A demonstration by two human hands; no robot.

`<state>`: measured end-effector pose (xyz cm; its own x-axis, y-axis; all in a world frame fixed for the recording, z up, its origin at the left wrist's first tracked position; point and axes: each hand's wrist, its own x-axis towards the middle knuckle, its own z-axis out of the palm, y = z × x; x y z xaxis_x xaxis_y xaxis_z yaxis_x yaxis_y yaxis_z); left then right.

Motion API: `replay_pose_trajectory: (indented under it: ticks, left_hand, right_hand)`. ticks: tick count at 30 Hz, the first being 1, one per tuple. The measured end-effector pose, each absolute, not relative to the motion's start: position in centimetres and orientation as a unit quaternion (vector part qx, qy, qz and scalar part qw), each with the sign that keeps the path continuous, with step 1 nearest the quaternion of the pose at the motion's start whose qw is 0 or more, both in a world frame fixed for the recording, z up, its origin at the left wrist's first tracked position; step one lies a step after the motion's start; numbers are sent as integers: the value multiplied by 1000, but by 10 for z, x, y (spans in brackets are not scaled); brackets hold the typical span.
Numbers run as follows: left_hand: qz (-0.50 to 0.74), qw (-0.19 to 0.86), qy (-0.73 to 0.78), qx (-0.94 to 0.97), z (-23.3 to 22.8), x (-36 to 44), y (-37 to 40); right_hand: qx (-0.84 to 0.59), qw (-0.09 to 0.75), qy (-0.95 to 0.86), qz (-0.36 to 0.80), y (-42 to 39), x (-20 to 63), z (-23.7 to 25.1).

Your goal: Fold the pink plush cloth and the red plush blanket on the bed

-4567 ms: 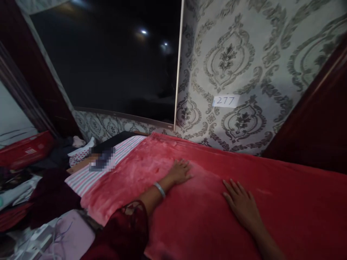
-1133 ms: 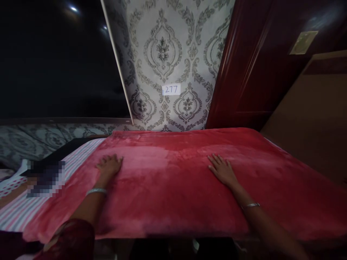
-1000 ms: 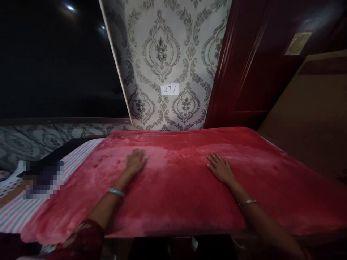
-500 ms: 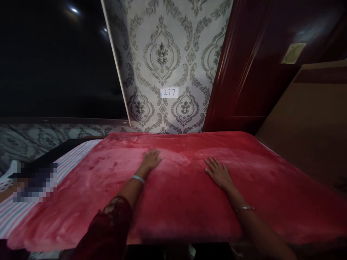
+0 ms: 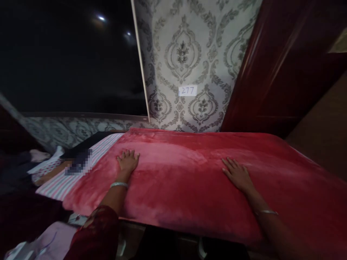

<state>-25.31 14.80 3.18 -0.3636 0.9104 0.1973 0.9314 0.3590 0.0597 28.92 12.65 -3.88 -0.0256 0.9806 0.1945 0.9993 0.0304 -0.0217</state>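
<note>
Plush red blanket [image 5: 189, 180]: soft, limp, probably slides easily. Left hand [image 5: 127, 161] and right hand [image 5: 238, 175] flat on it, fingers spread, gripping nothing. Grab edges.

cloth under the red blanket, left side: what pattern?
Pink, white and grey stripes on the striped sheet, peeking out beside the red blanket; head view, the only one.

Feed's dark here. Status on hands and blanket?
Left hand flat, open on red blanket. Right hand flat, open on it too. Blanket spread smooth, nothing on it.
</note>
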Motion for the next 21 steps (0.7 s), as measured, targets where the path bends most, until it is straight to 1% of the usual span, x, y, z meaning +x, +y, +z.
replay_pose_trajectory:
  ticks: [7, 14, 18, 21]
  left_hand:
    - [-102, 41, -864, -491, 31, -286, 122]
    - [-118, 40, -881, -456, 28, -289, 108]
    - [-123, 52, -866, -482, 29, -286, 102]
    - [-111, 55, -825, -551, 31, -284, 106]
  right_hand:
    - [-687, 88, -718, -71, 131, 293, -49]
    - [-690, 88, -715, -75, 133, 291, -50]
    - [-680, 110, -721, -78, 139, 298, -62]
    - [-672, 139, -721, -92, 147, 305, -75]
